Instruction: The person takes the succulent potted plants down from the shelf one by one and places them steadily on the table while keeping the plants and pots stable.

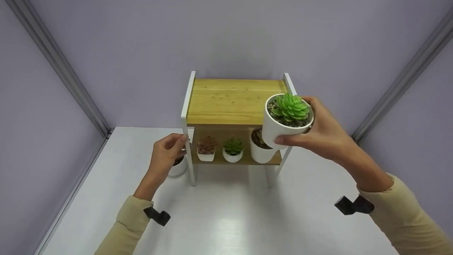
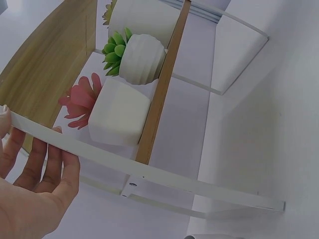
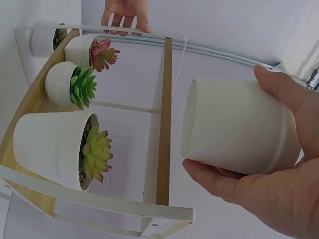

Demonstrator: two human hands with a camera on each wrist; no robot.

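My right hand (image 1: 327,136) grips a white pot with a green succulent (image 1: 291,108), holding it upright over the front right corner of the small shelf (image 1: 226,101). In the right wrist view, thumb and fingers wrap the white pot (image 3: 234,127) from opposite sides. At the shelf's left side, my left hand (image 1: 163,153) pinches the white metal upright (image 2: 89,153). On the lower board stand a pink succulent in a squarish pot (image 1: 206,152), a small green succulent in a round pot (image 1: 233,154) and a bigger white pot (image 1: 262,153), partly hidden behind the held one.
Another white pot (image 1: 178,169) stands on the white table (image 1: 226,219), left of the shelf and partly behind my left hand. Pale walls (image 1: 233,39) enclose the back and both sides. The shelf's upper board is wood, between white metal side frames.
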